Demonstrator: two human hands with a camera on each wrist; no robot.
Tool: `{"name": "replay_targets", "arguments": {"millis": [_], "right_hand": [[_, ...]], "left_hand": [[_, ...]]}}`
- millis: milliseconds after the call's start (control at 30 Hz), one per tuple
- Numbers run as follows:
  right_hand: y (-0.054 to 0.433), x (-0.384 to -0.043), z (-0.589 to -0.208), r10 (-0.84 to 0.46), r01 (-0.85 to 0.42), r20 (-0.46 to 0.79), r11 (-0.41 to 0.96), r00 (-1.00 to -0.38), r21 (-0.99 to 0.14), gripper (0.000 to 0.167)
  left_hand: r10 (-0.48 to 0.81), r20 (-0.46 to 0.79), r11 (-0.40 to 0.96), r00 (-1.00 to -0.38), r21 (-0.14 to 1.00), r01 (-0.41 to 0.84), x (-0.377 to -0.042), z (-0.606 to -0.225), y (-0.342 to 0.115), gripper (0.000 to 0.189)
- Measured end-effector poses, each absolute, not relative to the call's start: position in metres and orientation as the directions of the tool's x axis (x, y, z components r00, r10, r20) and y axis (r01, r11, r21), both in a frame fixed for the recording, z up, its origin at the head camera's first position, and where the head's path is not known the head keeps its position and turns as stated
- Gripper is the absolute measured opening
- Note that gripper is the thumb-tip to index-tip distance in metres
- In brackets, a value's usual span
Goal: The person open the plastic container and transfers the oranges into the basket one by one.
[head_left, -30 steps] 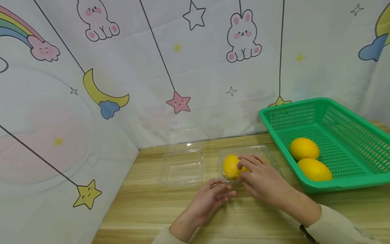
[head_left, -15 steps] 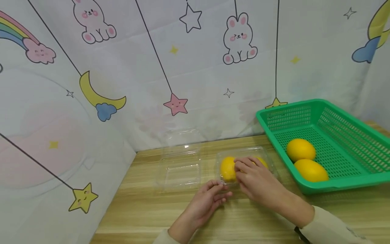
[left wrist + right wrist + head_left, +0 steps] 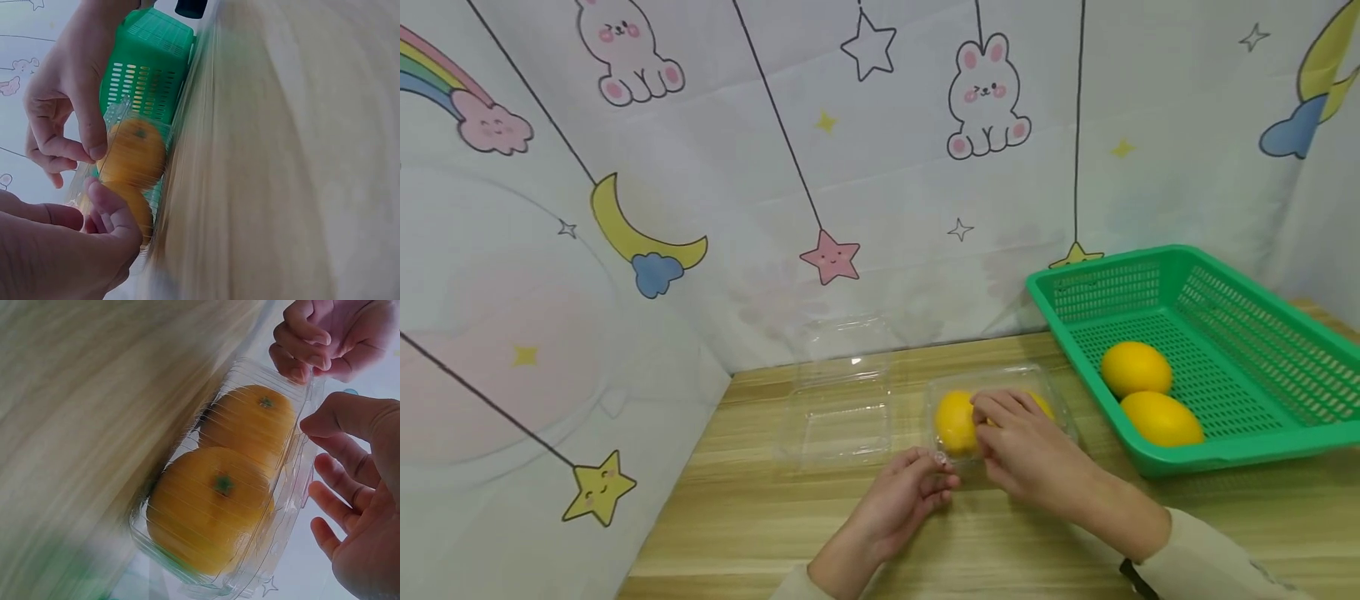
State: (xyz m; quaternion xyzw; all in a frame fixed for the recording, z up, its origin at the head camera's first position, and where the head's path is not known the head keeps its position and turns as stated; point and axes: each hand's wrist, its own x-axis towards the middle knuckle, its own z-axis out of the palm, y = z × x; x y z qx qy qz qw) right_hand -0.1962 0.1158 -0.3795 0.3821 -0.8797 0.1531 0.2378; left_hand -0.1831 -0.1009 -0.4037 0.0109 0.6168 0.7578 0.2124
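No readable text, labels, brands or numbers anywhere in these views.

bare table (image 3: 1000,533) lies open near the hands; green basket (image 3: 1217,454) blocks the right.
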Motion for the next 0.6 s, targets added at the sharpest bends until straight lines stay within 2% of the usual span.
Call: {"name": "replay_targets", "arguments": {"millis": [267, 433, 500, 600], "right_hand": [[0.116, -0.194, -0.382, -0.584, -0.736, 0.555, 0.673, -0.592, -0.076, 0.04], [0.119, -0.193, -0.383, -0.579, -0.738, 0.576, 0.672, -0.577, -0.063, 0.043], [0.121, -0.192, -0.383, -0.581, -0.739, 0.576, 0.671, -0.575, -0.06, 0.043], [0.124, -0.191, -0.382, -0.58, -0.731, 0.56, 0.679, -0.592, -0.07, 0.043]], "left_hand": [[0.335, -0.258, -0.097, -0.906, 0.947, -0.306, -0.179, -0.403, -0.103, 0.014], [0.415, -0.325, 0.098, -0.85, 0.945, -0.313, -0.171, -0.394, -0.108, 0.022], [0.457, -0.333, 0.21, -0.825, 0.942, -0.264, -0.166, -0.386, -0.111, 0.024], [0.505, -0.258, 0.349, -0.824, 0.934, -0.079, -0.161, -0.373, -0.11, 0.024]]}}
